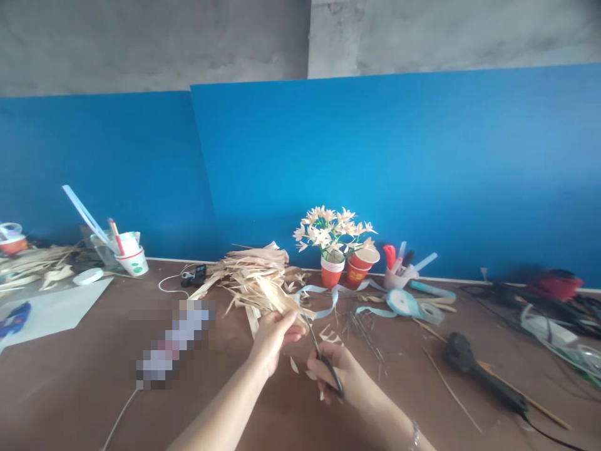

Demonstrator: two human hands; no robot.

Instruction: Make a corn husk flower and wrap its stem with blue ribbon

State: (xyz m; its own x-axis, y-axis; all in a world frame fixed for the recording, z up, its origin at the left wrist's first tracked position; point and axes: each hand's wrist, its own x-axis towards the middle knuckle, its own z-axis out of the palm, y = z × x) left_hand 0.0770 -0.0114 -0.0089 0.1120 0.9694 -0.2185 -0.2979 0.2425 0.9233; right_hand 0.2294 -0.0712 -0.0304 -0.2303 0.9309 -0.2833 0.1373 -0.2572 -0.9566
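Between the thumb and fingers of my left hand (275, 337) is a strip of pale dried husk (277, 295), its far end lying over the husk pile. My right hand (339, 366) grips black-handled scissors (332, 371), whose blades reach up to the strip's right edge beside my left fingertips. Whether the blades are parted is hard to make out. Small cut husk pieces (293, 364) lie on the table under and around my hands. Behind them a heap of dried husks (256, 269) spreads across the table.
Pale husk flowers (323, 232) stand in stacked red paper cups (332, 272). Light blue ribbon (404, 302) and thin wires (369, 335) lie to the right, beside a black corded tool (483, 373). A white cup (132, 262) holds pens at left. A blue panel (375, 156) borders the brown table.
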